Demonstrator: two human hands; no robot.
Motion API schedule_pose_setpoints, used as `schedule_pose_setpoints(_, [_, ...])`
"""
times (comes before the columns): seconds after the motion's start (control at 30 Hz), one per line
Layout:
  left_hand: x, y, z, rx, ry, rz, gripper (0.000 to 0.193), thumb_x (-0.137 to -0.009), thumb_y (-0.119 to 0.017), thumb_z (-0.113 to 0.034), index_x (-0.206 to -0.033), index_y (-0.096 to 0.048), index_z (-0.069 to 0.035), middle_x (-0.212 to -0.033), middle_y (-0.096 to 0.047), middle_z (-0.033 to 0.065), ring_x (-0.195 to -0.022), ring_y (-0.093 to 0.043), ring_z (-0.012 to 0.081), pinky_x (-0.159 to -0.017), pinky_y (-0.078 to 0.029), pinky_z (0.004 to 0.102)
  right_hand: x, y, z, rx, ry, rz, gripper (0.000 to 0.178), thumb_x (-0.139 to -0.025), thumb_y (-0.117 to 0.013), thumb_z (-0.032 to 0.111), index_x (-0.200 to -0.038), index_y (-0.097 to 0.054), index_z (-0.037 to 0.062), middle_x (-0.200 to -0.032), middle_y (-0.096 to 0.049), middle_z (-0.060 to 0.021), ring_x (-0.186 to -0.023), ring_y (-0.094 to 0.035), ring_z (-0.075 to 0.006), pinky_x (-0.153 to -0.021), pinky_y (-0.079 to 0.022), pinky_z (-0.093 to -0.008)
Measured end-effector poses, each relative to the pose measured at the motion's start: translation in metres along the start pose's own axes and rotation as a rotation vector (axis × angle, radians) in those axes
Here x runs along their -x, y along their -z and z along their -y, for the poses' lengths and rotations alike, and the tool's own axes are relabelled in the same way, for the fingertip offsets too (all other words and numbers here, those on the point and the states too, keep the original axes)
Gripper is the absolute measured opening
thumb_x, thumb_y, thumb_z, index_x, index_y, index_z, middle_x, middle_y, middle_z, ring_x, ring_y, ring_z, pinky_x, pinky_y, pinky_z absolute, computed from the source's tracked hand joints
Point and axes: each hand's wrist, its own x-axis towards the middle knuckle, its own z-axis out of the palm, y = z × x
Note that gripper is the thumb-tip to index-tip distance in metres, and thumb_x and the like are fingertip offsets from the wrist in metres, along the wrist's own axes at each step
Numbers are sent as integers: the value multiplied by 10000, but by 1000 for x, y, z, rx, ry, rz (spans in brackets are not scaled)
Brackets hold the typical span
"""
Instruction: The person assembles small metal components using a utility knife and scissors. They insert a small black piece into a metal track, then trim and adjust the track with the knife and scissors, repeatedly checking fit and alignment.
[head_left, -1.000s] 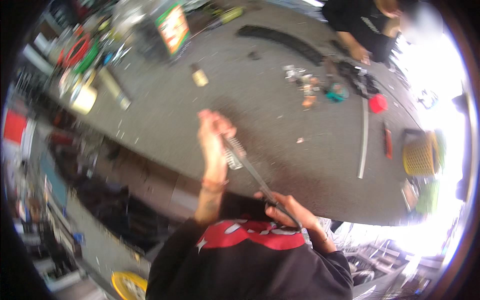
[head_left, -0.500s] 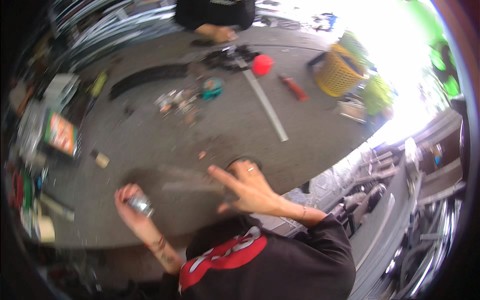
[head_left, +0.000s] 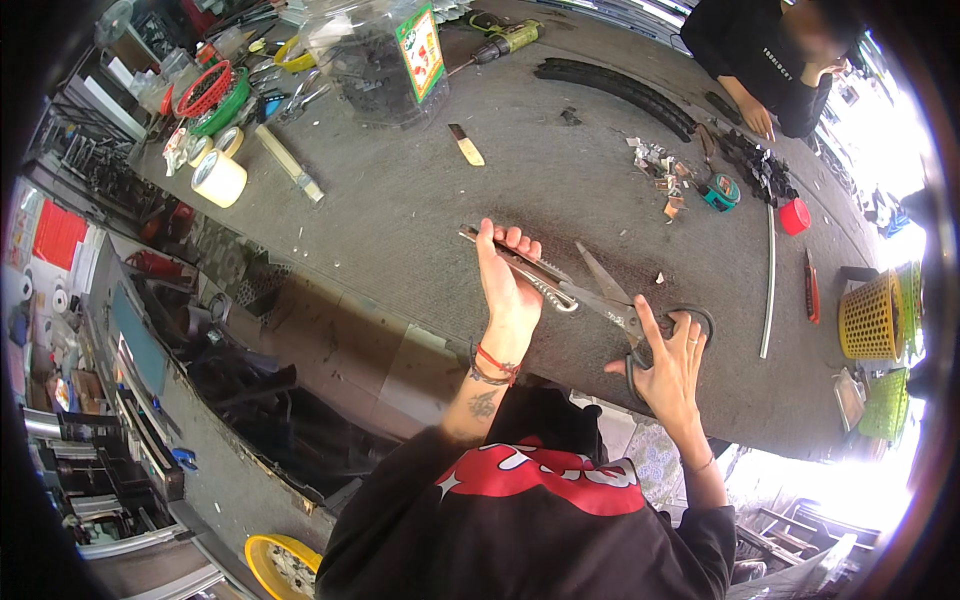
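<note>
My left hand (head_left: 512, 285) is closed around a long, thin bundle of grey metal-looking strips (head_left: 545, 278); a pale loop shows at its lower right end. What kind of thing it is, I cannot make out. In my right hand (head_left: 670, 370) is a pair of large scissors (head_left: 622, 312) with dark handles. The thumb and some fingers are in the handle loops, while the index finger stretches along the pivot. The scissors' blades are spread and point up-left, close beside the strips. Under both hands lies the grey worktable (head_left: 420, 230).
A wooden-handled tool (head_left: 466, 146) lies beyond my left hand. Metal scraps (head_left: 660, 170), a teal tape measure (head_left: 720, 191) and a long metal bar (head_left: 768, 280) are farther right. A yellow basket (head_left: 868, 318) stands at the right edge. Across the table, another person (head_left: 765, 70) rests a hand there.
The view has swung left, so the table's contents sit farther right in it. My left hand has turned and come nearer my right. The scissors, blurred before, show clearly with spread blades.
</note>
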Motion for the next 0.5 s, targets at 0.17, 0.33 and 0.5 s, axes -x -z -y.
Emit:
schedule_pose_setpoints(0.17, [-1,5,-2,5,10,31,317,-905,-496,-330,-708,-338,-139,-661,-318,-23,-617,-306,110,-593,-319,268,-5,-1,4,72,50,21,901,-522,-745,453,-1332,-410,244,-1042,-428,-181,-926,-422,-320,-842,-332,-434])
schedule_pose_setpoints(0.33, [-3,12,-12,-45,-129,-20,330,-924,-461,-356,-699,-347,-142,-648,-333,-29,-594,-322,97,-566,-327,262,-9,-5,19,60,94,-14,894,-514,-741,459,-1321,-428,233,-1035,-435,-175,-914,-425,-313,-827,-340,-428])
schedule_pose_setpoints(0.5, [-19,18,-27,-98,-245,-52,357,-924,-460,-377,-691,-352,-129,-616,-332,-34,-552,-317,86,-515,-321,246,-19,-15,37,70,202,-100,841,-541,-736,440,-1306,-448,245,-997,-460,-121,-850,-436,-281,-716,-364,-396])
